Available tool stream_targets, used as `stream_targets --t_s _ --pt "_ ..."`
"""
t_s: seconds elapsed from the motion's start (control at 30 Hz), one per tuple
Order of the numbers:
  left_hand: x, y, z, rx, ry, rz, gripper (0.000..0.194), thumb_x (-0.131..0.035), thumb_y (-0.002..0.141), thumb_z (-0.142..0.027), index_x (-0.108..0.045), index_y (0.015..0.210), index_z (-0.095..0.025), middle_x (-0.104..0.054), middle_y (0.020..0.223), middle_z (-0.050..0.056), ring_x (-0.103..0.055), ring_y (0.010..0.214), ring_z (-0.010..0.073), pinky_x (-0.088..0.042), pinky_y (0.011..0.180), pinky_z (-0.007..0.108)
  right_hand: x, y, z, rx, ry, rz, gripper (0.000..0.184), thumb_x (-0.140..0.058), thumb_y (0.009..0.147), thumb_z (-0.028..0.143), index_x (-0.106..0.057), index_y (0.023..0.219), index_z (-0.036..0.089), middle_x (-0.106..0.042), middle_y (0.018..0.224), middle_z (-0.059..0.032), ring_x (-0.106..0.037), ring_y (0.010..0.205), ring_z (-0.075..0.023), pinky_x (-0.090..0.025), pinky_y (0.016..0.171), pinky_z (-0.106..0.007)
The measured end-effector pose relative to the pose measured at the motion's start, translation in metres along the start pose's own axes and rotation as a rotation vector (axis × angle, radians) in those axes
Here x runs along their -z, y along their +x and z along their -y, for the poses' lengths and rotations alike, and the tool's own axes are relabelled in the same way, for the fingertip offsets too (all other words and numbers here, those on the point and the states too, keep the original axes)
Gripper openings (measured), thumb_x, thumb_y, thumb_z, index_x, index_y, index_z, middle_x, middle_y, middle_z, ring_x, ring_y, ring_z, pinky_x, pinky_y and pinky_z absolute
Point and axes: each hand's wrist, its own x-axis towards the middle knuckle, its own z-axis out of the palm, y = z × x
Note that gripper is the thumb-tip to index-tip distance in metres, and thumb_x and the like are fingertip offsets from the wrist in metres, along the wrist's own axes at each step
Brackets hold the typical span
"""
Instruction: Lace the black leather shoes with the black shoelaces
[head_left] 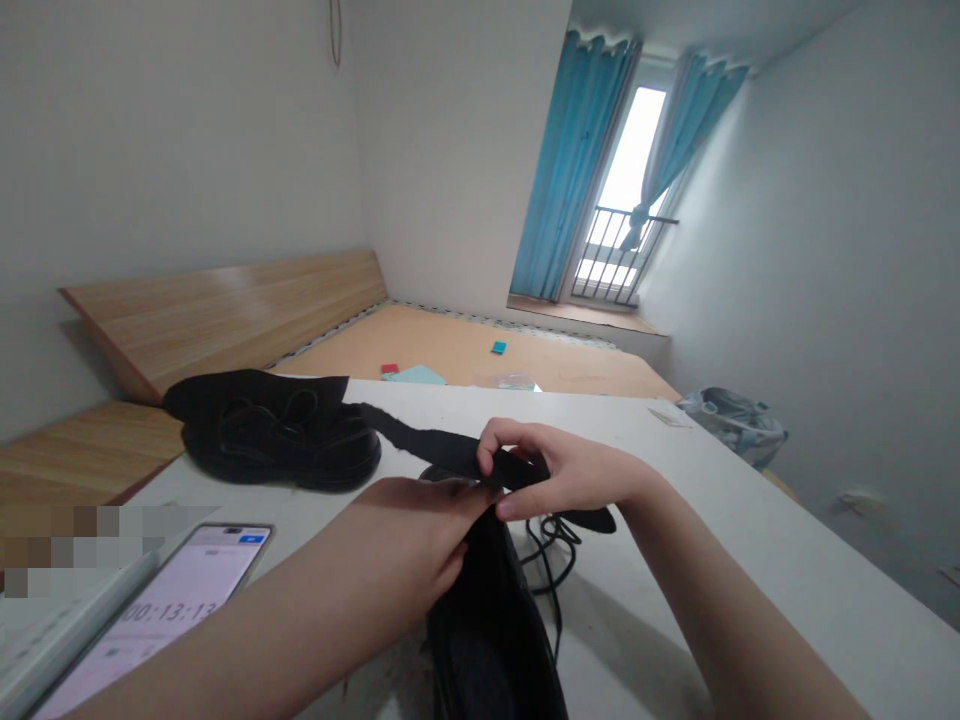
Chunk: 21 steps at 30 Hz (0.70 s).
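A black shoe (491,620) lies on the white table (750,540) right in front of me, with loose black laces (551,560) trailing to its right. My left hand (420,535) is closed on the shoe's top edge. My right hand (555,470) pinches a black strip (420,440), which looks like an insole or tongue, just above the shoe. The strip stretches left toward a second black shoe (285,445) that rests on the table's far left part, partly under a black cloth (247,390).
A phone (165,610) with a lit timer screen lies at the near left. Behind the table is a bare wooden bed frame (465,350) with small coloured items on it. A bag-lined bin (735,420) stands at the right, and a window with blue curtains (577,160) is beyond.
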Motion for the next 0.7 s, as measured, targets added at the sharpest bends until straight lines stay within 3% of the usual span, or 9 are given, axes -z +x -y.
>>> stream_targets --t_s 0.13,0.33,0.43,0.53,0.6,0.7 --pt "0.002 -0.002 0.003 0.001 -0.035 0.049 0.038 -0.048 0.085 -0.012 -0.056 0.120 -0.024 -0.069 0.115 0.007 -0.068 0.099 0.0248 -0.052 0.090 0.036 0.005 -0.003 0.002 0.011 0.119 0.018 0.032 -0.075 0.074 0.033 -0.056 0.095 0.018 -0.051 0.084 0.0024 -0.043 0.070 -0.0103 -0.035 0.059 -0.022" --pt "-0.004 -0.007 0.013 -0.048 -0.068 0.070 0.047 -0.055 0.080 -0.017 -0.053 0.125 -0.026 -0.068 0.119 0.006 -0.065 0.106 0.0282 -0.052 0.091 0.045 -0.004 -0.008 0.017 -0.020 0.258 -0.092 0.032 -0.072 0.079 0.043 -0.054 0.079 0.016 -0.049 0.068 0.0048 -0.043 0.061 -0.0091 -0.033 0.053 -0.021" --pt "-0.002 -0.007 0.015 -0.060 -0.112 0.072 0.049 -0.058 0.076 -0.015 -0.055 0.123 -0.024 -0.065 0.125 0.007 -0.061 0.112 0.0271 -0.049 0.096 0.042 -0.014 -0.018 0.028 -0.057 0.133 -0.226 0.029 -0.069 0.082 0.041 -0.064 0.098 0.017 -0.058 0.077 0.0016 -0.050 0.068 -0.0118 -0.040 0.060 -0.023" --pt "0.004 -0.007 0.017 -0.020 -0.200 0.122 0.047 -0.059 0.073 -0.016 -0.056 0.119 -0.025 -0.065 0.124 0.005 -0.063 0.110 0.0250 -0.049 0.095 0.037 -0.026 -0.037 0.045 -0.175 -0.033 -0.286 0.040 -0.063 0.086 0.037 -0.063 0.123 0.023 -0.068 0.101 -0.0037 -0.059 0.082 -0.0167 -0.047 0.070 -0.026" --pt "0.007 -0.008 0.019 0.026 -0.245 0.204 0.044 -0.059 0.073 -0.018 -0.058 0.116 -0.026 -0.068 0.117 0.003 -0.066 0.103 0.0246 -0.052 0.088 0.035 -0.035 -0.051 0.057 -0.264 -0.108 -0.247 0.037 -0.058 0.088 0.034 -0.065 0.123 0.025 -0.070 0.109 -0.0039 -0.063 0.086 -0.0185 -0.049 0.073 -0.027" --pt "0.009 -0.009 0.021 0.058 -0.249 0.272 0.054 -0.059 0.072 -0.018 -0.054 0.125 -0.030 -0.068 0.119 0.002 -0.066 0.103 0.0262 -0.052 0.086 0.036 -0.045 -0.065 0.074 -0.402 -0.239 -0.096 0.028 -0.056 0.086 0.024 -0.072 0.108 0.029 -0.075 0.095 0.0010 -0.066 0.076 -0.0165 -0.048 0.065 -0.023"
